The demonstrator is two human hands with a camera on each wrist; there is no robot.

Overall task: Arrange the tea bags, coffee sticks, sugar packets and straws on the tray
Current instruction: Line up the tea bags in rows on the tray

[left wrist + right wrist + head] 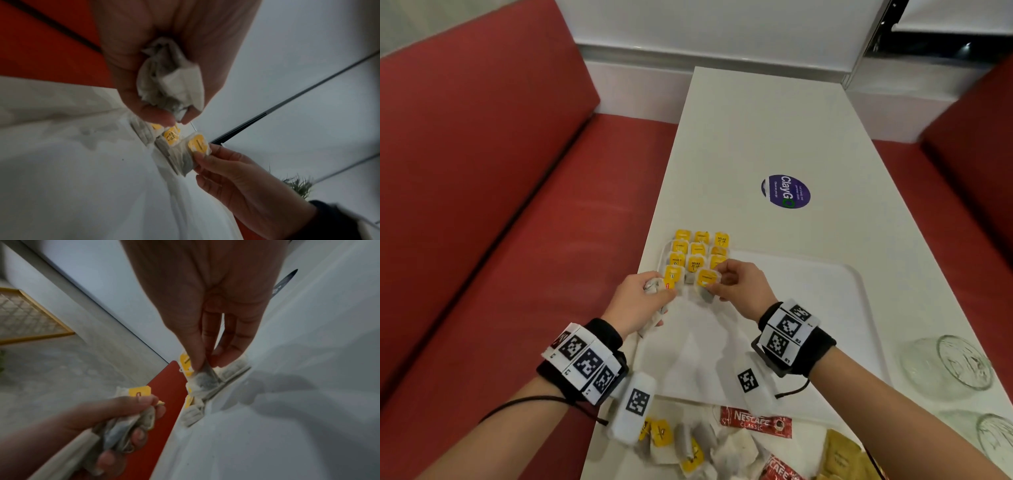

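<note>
Yellow-tagged tea bag [705, 282] in right grip [739, 287], tag end away; left grip [635, 301] around a bunch [170, 86]

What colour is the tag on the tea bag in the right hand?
Yellow. The tag shows best in the head view, pinched by the right hand.

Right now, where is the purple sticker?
In the head view, the purple sticker lies on the white table, beyond the tray and the rows of tea bags.
</note>
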